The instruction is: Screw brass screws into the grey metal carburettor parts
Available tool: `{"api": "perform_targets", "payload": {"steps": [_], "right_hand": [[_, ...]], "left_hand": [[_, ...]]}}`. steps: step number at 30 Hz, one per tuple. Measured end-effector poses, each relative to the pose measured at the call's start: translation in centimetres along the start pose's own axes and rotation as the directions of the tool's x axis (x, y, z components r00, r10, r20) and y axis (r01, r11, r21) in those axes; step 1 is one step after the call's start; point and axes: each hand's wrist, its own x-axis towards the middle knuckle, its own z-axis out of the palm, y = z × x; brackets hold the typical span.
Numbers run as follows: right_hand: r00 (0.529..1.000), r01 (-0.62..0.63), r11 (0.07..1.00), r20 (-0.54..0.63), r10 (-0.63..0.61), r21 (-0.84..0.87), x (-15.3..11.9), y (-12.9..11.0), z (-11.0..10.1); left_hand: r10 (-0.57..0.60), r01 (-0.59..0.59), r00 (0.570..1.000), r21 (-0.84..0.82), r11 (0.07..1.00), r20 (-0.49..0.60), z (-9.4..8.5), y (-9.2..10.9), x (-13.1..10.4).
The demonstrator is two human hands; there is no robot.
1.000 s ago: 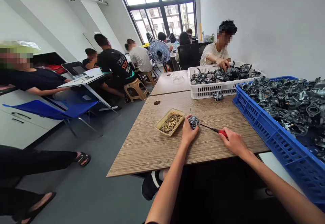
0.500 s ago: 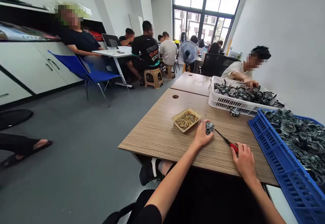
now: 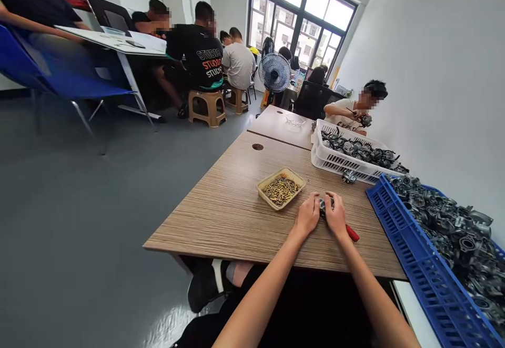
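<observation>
1. While cupping a metal carburetor [image 3: 322, 208] to the right of the beige tray [image 3: 262, 196], reaches with both arms over the wood-grain table [image 3: 221, 206].
2. Holds one side with the left hand [image 3: 307, 215], fingers bent narrow around the body; holds the other with the right hand [image 3: 336, 215], likewise curled in. Cannot tell the firmness of either grip.
3. Has a red-handled screwdriver [image 3: 352, 233] beside the right wrist, to the right of the tray and nearer; cannot tell whether touching.
4. Could send that handle rolling toward the blue crate [image 3: 410, 248], well right of the tray, by swinging the right wrist outward.
5. Could tip the tray and scatter its brass pieces [image 3: 281, 189] by jerking the left hand sideways.
6. Could lose the tiny loose part [image 3: 308, 178], just off the tray's right corner, by brushing forward carelessly.
7. Could drop the carburetor if pressing too lightly or unevenly.
</observation>
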Motion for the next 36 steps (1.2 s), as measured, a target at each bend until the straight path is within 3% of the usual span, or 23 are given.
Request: {"api": "perform_targets", "payload": {"steps": [6,11,18,22,24,27,30,32,34,36], "right_hand": [[0.972,0.032,0.996,0.236,-0.012,-0.085,2.7,-0.1,0.6],[0.926,0.095,0.984,0.377,-0.032,-0.150,4.0,-0.7,0.0],[0.913,0.133,0.922,0.406,0.028,-0.362,4.5,-2.4,0.0],[0.906,0.184,0.861,0.422,0.039,-0.474,4.7,-3.8,-2.4],[0.910,0.189,0.830,0.412,0.053,-0.525,5.2,-4.1,-5.3],[0.930,0.147,0.781,0.353,0.100,-0.607,6.1,-3.9,-12.1],[0.953,0.089,0.643,0.253,0.168,-0.761,6.3,-3.2,-21.1],[0.962,-0.018,0.528,0.129,0.241,-0.849,5.5,-2.4,-27.6],[0.943,-0.166,0.417,-0.021,0.331,-0.894,3.8,-1.3,-34.0],[0.888,-0.324,0.297,-0.180,0.422,-0.898,1.0,0.3,-39.9]], "left_hand": [[-0.014,0.010,0.991,-0.031,0.999,-0.134,0.6,-0.1,0.2],[-0.022,0.015,0.991,-0.061,0.998,-0.132,0.6,0.0,0.2],[-0.051,0.035,0.983,-0.096,0.995,-0.175,0.4,-0.3,0.2],[-0.033,0.014,0.982,-0.103,0.995,-0.189,0.5,-0.7,0.2],[-0.019,0.000,0.983,-0.099,0.995,-0.185,0.4,-1.0,0.3],[-0.016,0.004,0.988,-0.074,0.997,-0.155,0.2,-1.3,0.4],[-0.006,0.005,0.997,-0.021,1.000,-0.080,0.0,-1.3,0.4],[-0.012,0.013,0.998,0.014,1.000,-0.055,-0.1,-1.2,0.4],[-0.018,0.019,0.999,0.041,0.999,-0.036,-0.2,-1.1,0.3],[-0.025,0.025,1.000,0.059,0.998,-0.013,-0.3,-1.0,0.3]]}}
